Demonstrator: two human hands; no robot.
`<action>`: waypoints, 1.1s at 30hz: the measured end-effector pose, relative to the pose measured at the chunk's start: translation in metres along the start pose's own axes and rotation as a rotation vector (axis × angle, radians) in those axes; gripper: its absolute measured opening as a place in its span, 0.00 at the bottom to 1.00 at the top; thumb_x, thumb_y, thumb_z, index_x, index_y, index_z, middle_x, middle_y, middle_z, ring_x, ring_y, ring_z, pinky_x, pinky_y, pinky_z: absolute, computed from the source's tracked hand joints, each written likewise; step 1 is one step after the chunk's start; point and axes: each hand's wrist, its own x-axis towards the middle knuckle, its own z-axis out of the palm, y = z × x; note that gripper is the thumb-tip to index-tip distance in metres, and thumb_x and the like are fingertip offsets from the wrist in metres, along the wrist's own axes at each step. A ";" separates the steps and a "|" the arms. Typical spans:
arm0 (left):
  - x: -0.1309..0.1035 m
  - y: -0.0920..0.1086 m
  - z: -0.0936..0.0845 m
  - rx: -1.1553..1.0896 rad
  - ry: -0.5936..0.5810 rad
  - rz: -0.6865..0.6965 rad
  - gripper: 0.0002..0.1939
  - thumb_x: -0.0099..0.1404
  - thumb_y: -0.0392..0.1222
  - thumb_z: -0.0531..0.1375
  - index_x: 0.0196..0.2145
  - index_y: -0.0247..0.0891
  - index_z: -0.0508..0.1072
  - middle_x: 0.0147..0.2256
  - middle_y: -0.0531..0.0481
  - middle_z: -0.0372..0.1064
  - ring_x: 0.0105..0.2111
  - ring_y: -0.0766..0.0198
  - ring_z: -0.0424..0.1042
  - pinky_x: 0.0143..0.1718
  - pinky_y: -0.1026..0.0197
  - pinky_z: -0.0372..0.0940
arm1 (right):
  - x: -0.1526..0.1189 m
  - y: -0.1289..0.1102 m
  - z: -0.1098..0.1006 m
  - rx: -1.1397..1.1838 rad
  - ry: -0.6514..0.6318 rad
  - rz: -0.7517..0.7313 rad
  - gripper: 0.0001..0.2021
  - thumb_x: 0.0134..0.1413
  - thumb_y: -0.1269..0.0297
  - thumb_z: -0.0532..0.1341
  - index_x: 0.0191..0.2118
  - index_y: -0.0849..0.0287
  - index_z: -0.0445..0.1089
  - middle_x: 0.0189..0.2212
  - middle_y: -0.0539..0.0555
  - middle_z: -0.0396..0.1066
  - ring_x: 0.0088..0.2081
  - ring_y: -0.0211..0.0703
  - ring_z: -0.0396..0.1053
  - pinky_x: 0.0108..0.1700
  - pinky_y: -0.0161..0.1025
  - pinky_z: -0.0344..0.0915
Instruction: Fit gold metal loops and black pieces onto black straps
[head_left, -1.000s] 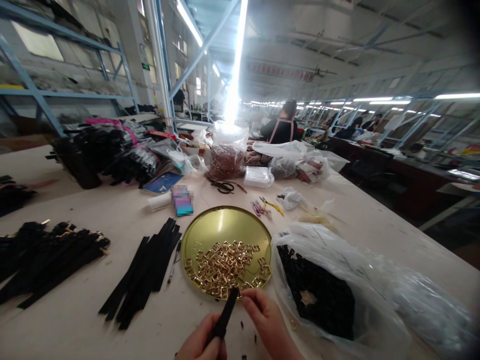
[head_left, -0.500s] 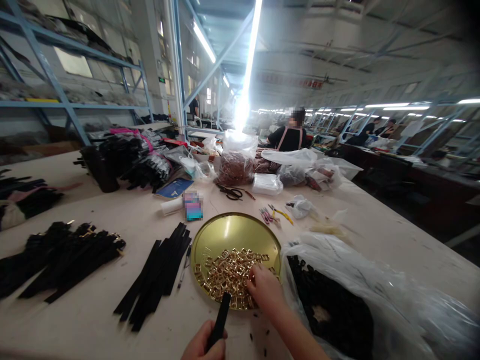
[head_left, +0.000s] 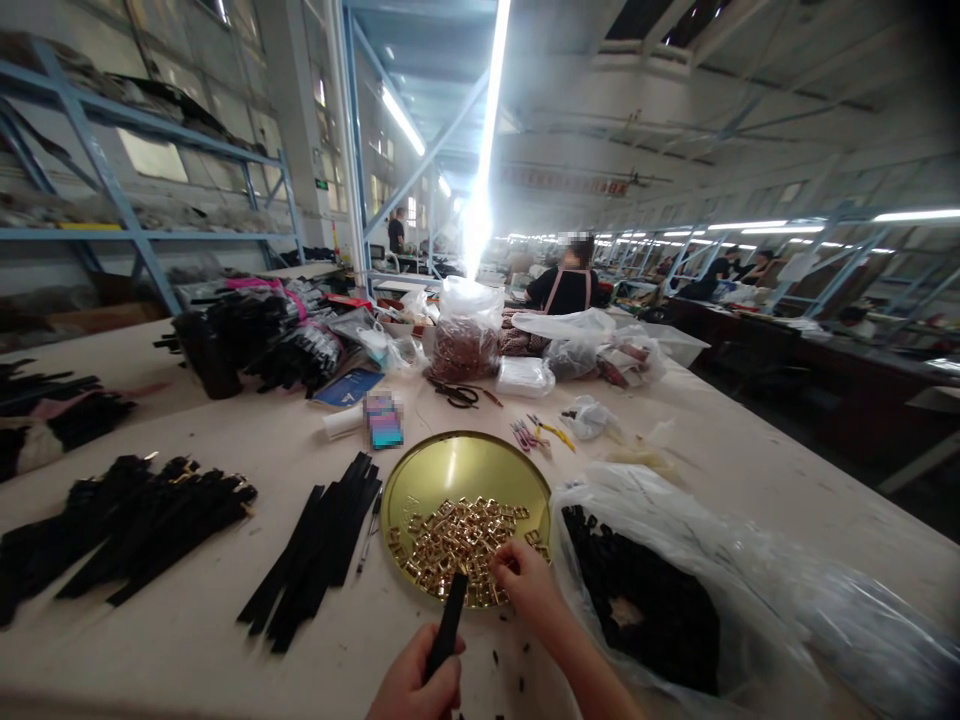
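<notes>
My left hand [head_left: 424, 670] is closed round a black strap [head_left: 448, 620], whose upper end points at the near rim of a round gold tray [head_left: 442, 460]. On the tray lies a heap of small gold metal buckles [head_left: 457, 540]. At the right side of this heap my right hand [head_left: 521, 578] has its fingers pinched together, close to the strap's end. Whatever is between those fingertips is too small to make out. Left of the tray, a bundle of flat black straps [head_left: 319, 550] rests on the table.
More black straps with gold fittings [head_left: 161, 510] lie at the left. A clear plastic bag of black pieces [head_left: 645, 590] stands right of the tray. Beyond the tray are black scissors [head_left: 456, 393], small snips [head_left: 529, 433] and a phone [head_left: 384, 420]. A person [head_left: 566, 285] is further back.
My right hand has lifted slightly from the buckle heap, its fingers now pinched nearer the strap. My left hand has shifted a little right and up with the strap. The camera view has shifted slightly.
</notes>
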 end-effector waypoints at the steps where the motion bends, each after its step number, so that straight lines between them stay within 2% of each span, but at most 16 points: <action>1: 0.001 0.003 0.001 0.012 0.015 0.029 0.18 0.54 0.53 0.54 0.35 0.37 0.60 0.18 0.60 0.57 0.13 0.74 0.54 0.15 0.70 0.47 | -0.007 -0.004 -0.002 0.067 -0.022 0.010 0.04 0.44 0.67 0.56 0.23 0.58 0.61 0.20 0.47 0.61 0.25 0.39 0.60 0.28 0.36 0.56; 4: 0.004 0.015 0.005 0.052 0.044 0.128 0.22 0.57 0.59 0.51 0.35 0.36 0.60 0.19 0.60 0.57 0.13 0.74 0.54 0.15 0.70 0.48 | -0.033 -0.017 -0.004 0.248 -0.122 0.048 0.08 0.46 0.60 0.57 0.25 0.59 0.63 0.18 0.46 0.60 0.21 0.36 0.59 0.25 0.34 0.57; 6: 0.004 0.021 0.008 0.072 0.027 0.163 0.22 0.59 0.61 0.47 0.35 0.36 0.59 0.19 0.59 0.58 0.12 0.74 0.54 0.13 0.70 0.47 | -0.049 -0.023 -0.004 0.433 -0.166 0.103 0.10 0.44 0.58 0.60 0.28 0.61 0.65 0.19 0.47 0.63 0.20 0.34 0.60 0.24 0.34 0.57; 8: 0.003 0.022 0.012 0.099 -0.026 0.151 0.22 0.60 0.61 0.45 0.34 0.37 0.58 0.17 0.60 0.57 0.11 0.74 0.51 0.12 0.70 0.45 | -0.062 -0.028 -0.004 0.671 -0.148 0.183 0.16 0.38 0.57 0.66 0.32 0.61 0.68 0.20 0.48 0.67 0.20 0.33 0.61 0.24 0.33 0.57; 11: -0.003 0.014 0.013 0.140 -0.112 0.069 0.20 0.60 0.59 0.46 0.32 0.38 0.60 0.16 0.60 0.57 0.12 0.74 0.50 0.13 0.70 0.44 | -0.074 -0.032 -0.005 0.922 -0.036 0.298 0.24 0.28 0.57 0.72 0.36 0.61 0.71 0.18 0.47 0.69 0.18 0.32 0.61 0.22 0.31 0.57; 14: -0.009 0.004 0.011 0.117 -0.156 0.026 0.20 0.59 0.59 0.47 0.30 0.38 0.61 0.17 0.60 0.55 0.14 0.73 0.50 0.15 0.69 0.44 | -0.081 -0.032 -0.008 1.083 0.006 0.417 0.23 0.26 0.61 0.73 0.35 0.61 0.72 0.18 0.46 0.69 0.18 0.29 0.61 0.22 0.29 0.59; 17: -0.012 0.005 0.007 0.201 -0.232 0.056 0.19 0.58 0.58 0.49 0.29 0.38 0.62 0.17 0.59 0.54 0.17 0.70 0.54 0.19 0.68 0.48 | -0.087 -0.026 -0.009 1.234 -0.040 0.543 0.20 0.26 0.64 0.74 0.33 0.60 0.72 0.19 0.46 0.69 0.18 0.28 0.62 0.23 0.27 0.61; 20: -0.014 0.015 0.006 0.396 -0.282 0.110 0.15 0.60 0.51 0.48 0.28 0.37 0.64 0.19 0.57 0.57 0.22 0.68 0.59 0.24 0.67 0.52 | -0.093 -0.014 -0.006 1.235 -0.116 0.594 0.18 0.28 0.63 0.73 0.32 0.60 0.73 0.17 0.45 0.67 0.18 0.28 0.63 0.22 0.27 0.61; 23: -0.016 0.025 0.010 0.513 -0.250 0.149 0.12 0.62 0.45 0.46 0.27 0.38 0.64 0.21 0.56 0.58 0.24 0.66 0.61 0.27 0.66 0.53 | -0.098 -0.001 0.002 1.142 -0.151 0.531 0.18 0.30 0.57 0.72 0.30 0.61 0.73 0.13 0.44 0.62 0.16 0.29 0.60 0.19 0.27 0.58; 25: -0.017 0.028 0.013 0.547 -0.255 0.157 0.12 0.63 0.44 0.45 0.28 0.38 0.63 0.21 0.57 0.58 0.24 0.66 0.61 0.27 0.67 0.53 | -0.101 0.005 0.005 1.065 -0.109 0.450 0.20 0.31 0.54 0.71 0.33 0.60 0.73 0.14 0.44 0.62 0.15 0.29 0.59 0.19 0.28 0.57; 28: -0.017 0.027 0.013 0.578 -0.328 0.174 0.13 0.63 0.43 0.45 0.29 0.38 0.65 0.22 0.56 0.59 0.24 0.66 0.61 0.26 0.67 0.52 | -0.104 0.005 0.003 0.921 -0.006 0.328 0.24 0.34 0.52 0.69 0.41 0.56 0.72 0.19 0.46 0.65 0.17 0.31 0.60 0.21 0.31 0.58; 31: -0.017 0.025 0.008 0.612 -0.330 0.203 0.13 0.63 0.42 0.46 0.29 0.39 0.67 0.23 0.56 0.61 0.25 0.66 0.62 0.26 0.67 0.52 | -0.106 0.001 -0.002 0.777 0.026 0.231 0.23 0.35 0.51 0.68 0.41 0.54 0.73 0.21 0.47 0.65 0.19 0.34 0.61 0.23 0.34 0.61; 33: -0.017 0.023 0.005 0.639 -0.321 0.220 0.13 0.64 0.42 0.46 0.30 0.39 0.68 0.24 0.55 0.63 0.26 0.65 0.63 0.27 0.67 0.52 | -0.107 0.000 -0.003 0.726 0.011 0.219 0.22 0.36 0.50 0.67 0.39 0.55 0.74 0.20 0.48 0.65 0.19 0.35 0.60 0.22 0.35 0.60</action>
